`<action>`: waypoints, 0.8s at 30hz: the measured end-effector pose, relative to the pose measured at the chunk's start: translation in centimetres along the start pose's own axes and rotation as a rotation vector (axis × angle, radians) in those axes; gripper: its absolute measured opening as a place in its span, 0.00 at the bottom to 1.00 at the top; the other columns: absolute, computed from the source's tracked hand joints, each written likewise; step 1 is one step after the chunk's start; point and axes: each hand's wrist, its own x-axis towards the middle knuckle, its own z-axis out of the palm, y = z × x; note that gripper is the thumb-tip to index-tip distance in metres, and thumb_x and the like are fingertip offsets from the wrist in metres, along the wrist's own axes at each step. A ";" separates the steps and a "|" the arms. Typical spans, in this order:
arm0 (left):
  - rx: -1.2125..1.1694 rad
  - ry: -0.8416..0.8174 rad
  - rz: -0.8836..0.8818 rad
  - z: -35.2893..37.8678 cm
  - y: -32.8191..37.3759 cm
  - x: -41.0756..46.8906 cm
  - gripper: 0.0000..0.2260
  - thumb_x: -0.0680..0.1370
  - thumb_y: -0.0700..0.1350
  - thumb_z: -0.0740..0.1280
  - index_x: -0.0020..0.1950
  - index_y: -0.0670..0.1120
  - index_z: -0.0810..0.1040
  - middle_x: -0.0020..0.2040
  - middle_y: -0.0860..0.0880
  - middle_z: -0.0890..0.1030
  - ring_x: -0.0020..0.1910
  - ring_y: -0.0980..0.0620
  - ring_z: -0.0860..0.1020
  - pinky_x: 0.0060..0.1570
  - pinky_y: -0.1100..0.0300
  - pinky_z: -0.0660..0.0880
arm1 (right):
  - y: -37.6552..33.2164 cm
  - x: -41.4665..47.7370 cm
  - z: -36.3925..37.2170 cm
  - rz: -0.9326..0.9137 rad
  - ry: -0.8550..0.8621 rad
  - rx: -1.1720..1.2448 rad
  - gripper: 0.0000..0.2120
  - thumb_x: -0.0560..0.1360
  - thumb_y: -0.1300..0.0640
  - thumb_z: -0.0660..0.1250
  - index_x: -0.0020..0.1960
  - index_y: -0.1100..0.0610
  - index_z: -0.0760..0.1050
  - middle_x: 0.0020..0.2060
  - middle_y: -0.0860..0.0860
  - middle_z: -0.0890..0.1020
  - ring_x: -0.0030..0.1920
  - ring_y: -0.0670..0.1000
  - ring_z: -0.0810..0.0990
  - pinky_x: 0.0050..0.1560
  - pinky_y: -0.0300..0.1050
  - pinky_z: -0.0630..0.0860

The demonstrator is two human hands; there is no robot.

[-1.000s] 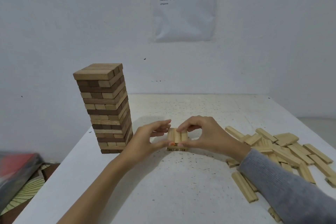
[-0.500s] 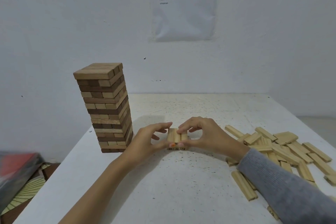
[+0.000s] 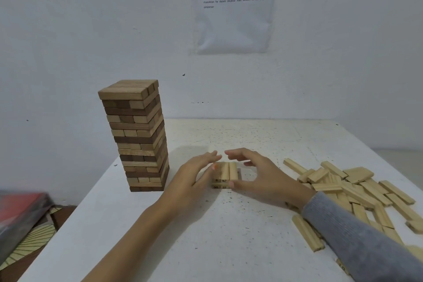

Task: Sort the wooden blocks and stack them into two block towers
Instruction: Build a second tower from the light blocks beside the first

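A tall tower point(image 3: 137, 135) of mixed dark and light wooden blocks stands on the left of the white table point(image 3: 229, 231). At the table's middle sits a low stack point(image 3: 226, 173) of pale blocks, two layers high, with numbers printed on its front ends. My left hand point(image 3: 194, 176) lies against the stack's left side, its fingers nearly straight and the thumb touching the blocks. My right hand point(image 3: 258, 176) arches beside and over the right side, fingers loosely spread above the top and the thumb at the front lower corner. Neither hand holds a block.
A loose pile of several pale blocks point(image 3: 357, 192) lies on the table's right, under and beyond my grey sleeve point(image 3: 357, 242). A printed sheet point(image 3: 233, 4) hangs on the wall behind. A red and grey object point(image 3: 20, 215) sits on the floor at the left.
Both hands have loosened. The fingers that pinched the top of the low stack have lifted and spread apart. The stack and the tall tower have stayed in place.
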 end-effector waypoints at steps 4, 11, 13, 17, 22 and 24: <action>0.097 -0.046 0.090 -0.1 0.2 0.1 0.15 0.81 0.45 0.61 0.67 0.51 0.75 0.70 0.57 0.69 0.71 0.65 0.61 0.65 0.79 0.54 | -0.2 0.0 0.3 -0.007 -0.001 -0.003 0.28 0.70 0.51 0.75 0.67 0.40 0.70 0.60 0.37 0.76 0.63 0.36 0.71 0.67 0.41 0.68; 0.175 -0.074 0.151 0.0 0.2 0.3 0.14 0.80 0.43 0.65 0.65 0.45 0.77 0.68 0.50 0.73 0.70 0.63 0.61 0.63 0.81 0.55 | -0.6 -0.1 0.2 0.015 -0.004 0.020 0.27 0.70 0.53 0.75 0.65 0.40 0.71 0.56 0.36 0.77 0.60 0.35 0.73 0.63 0.33 0.67; 0.166 -0.073 0.134 0.1 0.2 0.3 0.15 0.79 0.43 0.65 0.66 0.45 0.76 0.68 0.50 0.74 0.70 0.62 0.62 0.64 0.80 0.56 | -0.6 -0.1 0.1 0.022 -0.011 0.021 0.27 0.71 0.54 0.76 0.66 0.41 0.71 0.56 0.36 0.77 0.59 0.35 0.73 0.62 0.31 0.67; 0.148 -0.077 0.100 0.1 0.3 0.3 0.15 0.79 0.42 0.66 0.66 0.45 0.76 0.68 0.49 0.74 0.69 0.61 0.64 0.65 0.78 0.57 | -0.8 0.0 0.1 0.032 -0.024 0.026 0.27 0.71 0.54 0.75 0.67 0.42 0.70 0.56 0.36 0.77 0.59 0.35 0.73 0.62 0.30 0.66; 0.150 -0.084 0.081 0.0 0.7 0.1 0.16 0.80 0.43 0.65 0.67 0.46 0.74 0.70 0.50 0.71 0.70 0.62 0.64 0.66 0.77 0.57 | -0.9 -0.1 0.0 0.060 -0.055 0.042 0.31 0.71 0.52 0.76 0.69 0.41 0.67 0.61 0.38 0.75 0.63 0.36 0.71 0.64 0.33 0.66; 0.116 -0.055 0.047 -0.1 1.0 -0.1 0.17 0.81 0.47 0.62 0.69 0.48 0.73 0.72 0.54 0.68 0.71 0.64 0.62 0.68 0.75 0.56 | -1.1 -0.1 -0.5 0.091 -0.125 0.064 0.34 0.71 0.49 0.75 0.72 0.40 0.63 0.67 0.39 0.70 0.67 0.39 0.67 0.67 0.36 0.64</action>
